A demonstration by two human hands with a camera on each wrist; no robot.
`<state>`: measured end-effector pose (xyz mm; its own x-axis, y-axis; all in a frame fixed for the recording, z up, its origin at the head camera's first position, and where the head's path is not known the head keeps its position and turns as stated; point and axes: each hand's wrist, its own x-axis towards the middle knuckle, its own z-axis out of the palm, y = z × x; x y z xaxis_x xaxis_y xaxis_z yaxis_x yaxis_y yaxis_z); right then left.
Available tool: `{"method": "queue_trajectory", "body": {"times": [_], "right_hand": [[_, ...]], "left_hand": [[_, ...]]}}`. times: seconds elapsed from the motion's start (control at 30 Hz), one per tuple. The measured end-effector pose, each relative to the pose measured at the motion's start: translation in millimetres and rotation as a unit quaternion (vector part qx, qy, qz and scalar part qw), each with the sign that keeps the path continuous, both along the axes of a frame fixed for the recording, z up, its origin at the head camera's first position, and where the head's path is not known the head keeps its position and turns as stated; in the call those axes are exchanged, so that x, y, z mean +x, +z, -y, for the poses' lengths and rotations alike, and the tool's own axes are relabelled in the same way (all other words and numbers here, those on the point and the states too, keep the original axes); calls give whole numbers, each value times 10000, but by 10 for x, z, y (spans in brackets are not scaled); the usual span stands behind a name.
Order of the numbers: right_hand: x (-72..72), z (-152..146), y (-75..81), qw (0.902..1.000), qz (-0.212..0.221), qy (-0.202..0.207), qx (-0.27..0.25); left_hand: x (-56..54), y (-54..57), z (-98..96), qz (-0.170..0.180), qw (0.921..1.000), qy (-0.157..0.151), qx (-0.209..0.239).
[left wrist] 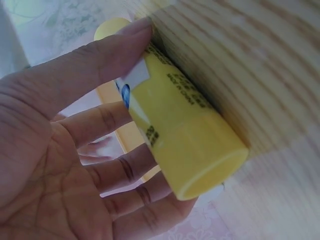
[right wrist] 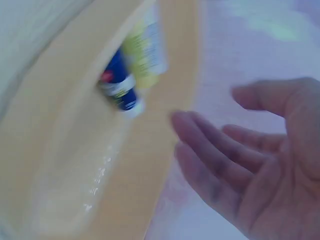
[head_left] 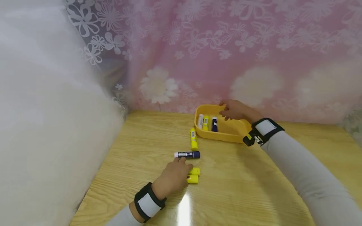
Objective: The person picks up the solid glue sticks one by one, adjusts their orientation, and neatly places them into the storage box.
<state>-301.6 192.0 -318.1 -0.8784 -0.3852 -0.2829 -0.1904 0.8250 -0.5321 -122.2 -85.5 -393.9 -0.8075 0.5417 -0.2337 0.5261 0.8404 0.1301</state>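
Note:
My left hand (head_left: 176, 175) is low over the wood-look table, its thumb and fingers about a yellow glue stick (left wrist: 175, 115) in the left wrist view. In the head view two yellow glue stick ends (head_left: 192, 179) stick out beyond this hand, which hides the rest of them. Just past its fingertips lies a dark blue glue stick (head_left: 187, 154) with a white end. My right hand (head_left: 237, 110) hovers at the far rim of a yellow tray (head_left: 217, 136), fingers loosely bent, holding nothing. Inside the tray's left part lie a white, a yellow and a dark blue glue stick (right wrist: 120, 82).
Another yellow glue stick (head_left: 193, 139) lies on the table (head_left: 147, 141) by the tray's near left corner. A pink flowered curtain (head_left: 198, 62) hangs behind the table's far edge, and a pale sheet (head_left: 56, 110) hangs along the left side.

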Motion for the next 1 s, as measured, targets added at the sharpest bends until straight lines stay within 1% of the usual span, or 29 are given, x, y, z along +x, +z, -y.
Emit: {"method": "queue_trajectory", "body": {"times": [0.03, 0.07, 0.1, 0.13, 0.17, 0.2, 0.23, 0.3, 0.33, 0.37, 0.4, 0.43, 0.47, 0.5, 0.53, 0.57, 0.63, 0.7, 0.73, 0.8, 0.87, 1.0], "right_hand": [[91, -84, -22, 9986, -466, -178, -176], [178, -181, -61, 9947, -860, -380, -416], [258, -280, -124, 9887, -1169, -634, -696], [333, -377, -205, 9805, -1411, -947, -991], [394, -469, -298, 9712, -1566, -1252, -1285], [439, -550, -406, 9611, -1623, -1544, -1614], [471, -621, -524, 9514, -1563, -1817, -1935], [508, -726, -763, 9283, -1243, -2337, -2610], [517, -766, -873, 9146, -1022, -2545, -2972], [525, -793, -971, 8924, -665, -2730, -3532], [538, -814, -1056, 8647, -338, -2887, -4096], [552, -835, -1129, 8338, -111, -3031, -4613], [569, -855, -1187, 7998, 3, -3134, -5119], [587, -876, -1231, 7700, 32, -3192, -5524], [579, -831, -1253, 7490, 55, -3195, -5804], [577, -788, -1262, 7318, 73, -3214, -6009], [572, -721, -1271, 7323, -128, -3230, -5994], [565, -657, -1279, 7400, -153, -3221, -5903], [579, -682, -1287, 7433, -158, -3252, -5844], [593, -719, -1303, 7461, -181, -3267, -5798], [590, -733, -1328, 7526, -217, -3227, -5736], [566, -709, -1365, 7543, -324, -3180, -5735]], "left_hand": [[10, -18, 1, 40, 10000, 54, 18], [19, -38, 6, 89, 9999, 113, 37], [32, -58, 14, 137, 9997, 183, 60], [46, -78, 25, 173, 9995, 248, 81], [62, -92, 36, 216, 9992, 317, 107], [77, -110, 46, 241, 9989, 371, 120], [89, -122, 57, 239, 9988, 410, 132], [101, -140, 66, 193, 9988, 434, 136], [98, -136, 62, 152, 9990, 410, 136], [86, -135, 54, 80, 9992, 352, 141], [66, -138, 39, -23, 9996, 262, 125], [42, -133, 18, -136, 9997, 150, 106], [11, -130, -10, -227, 9997, 44, 101], [-23, -123, -43, -331, 9994, -80, 106], [-35, -124, -27, -404, 9990, -132, 133], [-45, -131, -10, -461, 9987, -174, 156], [-47, -134, 22, -508, 9983, -218, 177], [-20, -137, 65, -486, 9984, -211, 204], [-32, -139, 51, -474, 9983, -285, 178], [-44, -142, 30, -448, 9980, -426, 133], [-45, -138, 15, -442, 9972, -594, 84], [-52, -98, 9, -602, 9929, -1008, -191]]}}
